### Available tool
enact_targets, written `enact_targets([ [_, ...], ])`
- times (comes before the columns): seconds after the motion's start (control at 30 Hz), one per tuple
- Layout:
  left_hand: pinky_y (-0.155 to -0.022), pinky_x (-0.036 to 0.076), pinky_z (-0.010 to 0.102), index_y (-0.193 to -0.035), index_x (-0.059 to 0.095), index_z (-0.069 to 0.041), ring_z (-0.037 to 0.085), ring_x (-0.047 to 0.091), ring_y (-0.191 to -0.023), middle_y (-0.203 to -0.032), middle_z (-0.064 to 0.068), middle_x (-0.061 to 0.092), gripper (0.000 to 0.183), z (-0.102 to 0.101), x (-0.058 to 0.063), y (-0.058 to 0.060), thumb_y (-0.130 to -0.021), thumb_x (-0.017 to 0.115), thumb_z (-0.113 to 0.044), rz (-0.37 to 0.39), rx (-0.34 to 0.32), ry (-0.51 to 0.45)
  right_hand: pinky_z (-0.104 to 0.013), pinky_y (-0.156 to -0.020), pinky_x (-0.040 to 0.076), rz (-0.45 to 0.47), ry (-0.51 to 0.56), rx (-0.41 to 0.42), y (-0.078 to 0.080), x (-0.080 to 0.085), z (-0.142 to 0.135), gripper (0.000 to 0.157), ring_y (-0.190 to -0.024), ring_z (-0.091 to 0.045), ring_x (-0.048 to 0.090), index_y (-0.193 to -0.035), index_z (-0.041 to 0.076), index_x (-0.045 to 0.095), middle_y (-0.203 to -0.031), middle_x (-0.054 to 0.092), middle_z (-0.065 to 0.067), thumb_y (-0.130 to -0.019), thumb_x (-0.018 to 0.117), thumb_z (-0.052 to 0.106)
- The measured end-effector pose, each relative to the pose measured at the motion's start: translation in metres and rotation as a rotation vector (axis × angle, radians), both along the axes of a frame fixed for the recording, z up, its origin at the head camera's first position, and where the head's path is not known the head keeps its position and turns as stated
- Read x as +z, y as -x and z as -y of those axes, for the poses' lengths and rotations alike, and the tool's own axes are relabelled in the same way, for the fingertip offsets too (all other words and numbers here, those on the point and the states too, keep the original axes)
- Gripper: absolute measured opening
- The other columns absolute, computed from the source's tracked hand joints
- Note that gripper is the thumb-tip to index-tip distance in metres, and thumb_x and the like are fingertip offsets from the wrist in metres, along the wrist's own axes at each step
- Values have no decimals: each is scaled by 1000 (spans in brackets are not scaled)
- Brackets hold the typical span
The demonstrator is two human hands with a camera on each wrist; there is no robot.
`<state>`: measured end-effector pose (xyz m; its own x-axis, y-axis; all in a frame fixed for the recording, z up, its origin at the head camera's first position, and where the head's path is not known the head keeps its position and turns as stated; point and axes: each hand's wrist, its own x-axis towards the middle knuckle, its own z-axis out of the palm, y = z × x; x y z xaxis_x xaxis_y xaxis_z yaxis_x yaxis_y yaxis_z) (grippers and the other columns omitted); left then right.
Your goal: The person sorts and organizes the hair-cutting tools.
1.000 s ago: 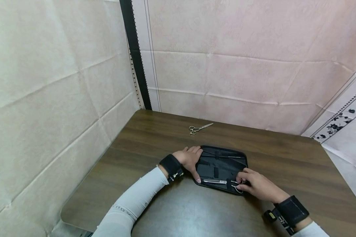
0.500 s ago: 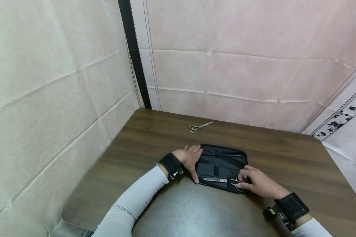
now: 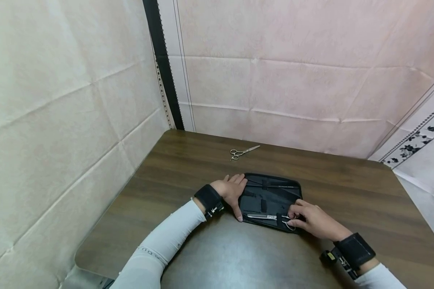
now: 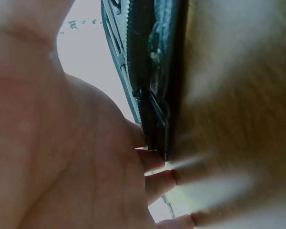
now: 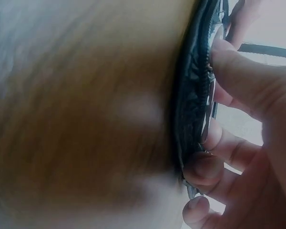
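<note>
An unfolded black zip case (image 3: pixel 253 204) lies on the wooden table. Along its near side is a pair of silver scissors (image 3: pixel 262 216), its shank under a black strap. My right hand (image 3: pixel 312 218) pinches the scissors' finger rings between thumb and fingers at the case's right end. At the opposite end my left hand (image 3: pixel 233 193) rests spread, thumb on the near corner and fingers at the far one. In the left wrist view the zipper edge (image 4: pixel 140 57) runs beside the palm. The right wrist view shows the thumb (image 5: pixel 243 78) over the rings, which are partly hidden.
Another pair of silver scissors (image 3: pixel 244 151) lies on the table (image 3: pixel 188 160) behind the case. A long thin dark tool (image 3: pixel 280 186) is strapped along the case's far side. Pale draped cloth (image 3: pixel 293 88) stands behind and to the left of the table.
The head view has tilted slightly, so the table appears a little higher. My right fingers have shifted slightly on the scissors' rings; my left hand stays in place on the case.
</note>
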<state>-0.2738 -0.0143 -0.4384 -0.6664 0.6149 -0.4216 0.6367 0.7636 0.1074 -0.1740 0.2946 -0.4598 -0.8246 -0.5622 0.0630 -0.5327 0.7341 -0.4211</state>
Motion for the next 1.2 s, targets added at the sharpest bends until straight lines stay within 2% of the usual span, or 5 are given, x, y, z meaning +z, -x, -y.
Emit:
enact_targets([
  [0.6,-119,9,52,-156,4,-12,27,-3,-150,-163,9,-6,141,0,1,1,-53,72,-81,14,-11,-6,-19,-59,37,8,-6,-68,-2,-4,0,14,-69,-3,45,-87,35,54,-86,47,8,-89,65,45],
  [0.8,-119,9,51,-156,4,-13,26,-2,-150,-163,9,-5,141,0,0,1,-53,72,-81,11,-4,2,-19,-63,41,47,85,13,-1,-3,-10,4,-75,-2,47,-98,29,60,-92,51,7,-94,62,30],
  [0.9,-119,9,51,-156,4,-12,27,-2,-150,-163,9,-5,141,-1,-1,1,-53,72,-81,8,-7,7,-20,-63,44,109,144,49,0,-2,-18,16,-75,-4,50,-110,20,59,-100,54,3,-95,62,19],
  [0.97,-119,9,52,-156,4,-12,27,-2,-150,-163,10,-5,142,0,-1,2,-52,72,-81,5,-8,9,-21,-62,45,146,170,36,1,-1,-21,25,-74,-6,51,-116,15,55,-104,53,-2,-93,65,19],
  [1.2,-119,9,52,-156,4,-12,27,-2,-150,-163,10,-5,141,0,-1,1,-52,72,-81,5,-9,4,-22,-59,42,183,113,-92,0,4,-16,53,-68,-7,48,-111,13,52,-104,48,-6,-78,77,46],
])
